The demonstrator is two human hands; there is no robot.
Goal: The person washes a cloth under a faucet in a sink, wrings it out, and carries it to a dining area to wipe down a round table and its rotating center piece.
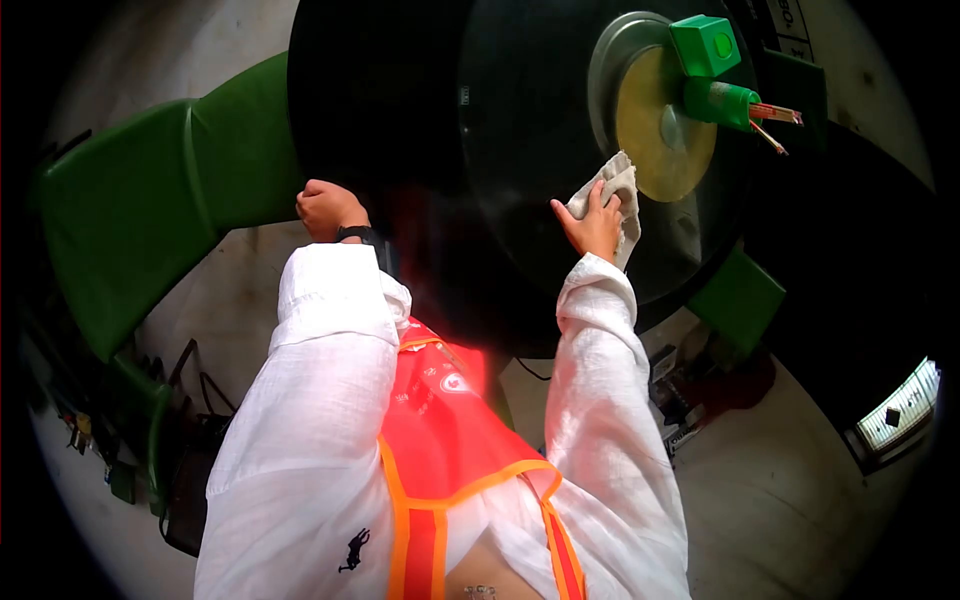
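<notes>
My right hand (598, 228) presses a folded greyish-white cloth (628, 185) onto the dark, shiny round turntable (530, 150), its fingers spread over the cloth. Close by the cloth is a yellowish disc (650, 150) in the turntable's middle. My left hand (330, 210) is closed in a fist near the black table's (375, 100) left edge, with a dark watch band on the wrist. I see nothing in that fist; whether it touches the table is hard to tell.
A green square box (706, 46) and a green cup (722, 102) with red-and-white sticks stand on the turntable. Green chairs (130, 190) are at the left, and another green seat (738, 298) is at the lower right. A red apron (450, 430) hangs before me.
</notes>
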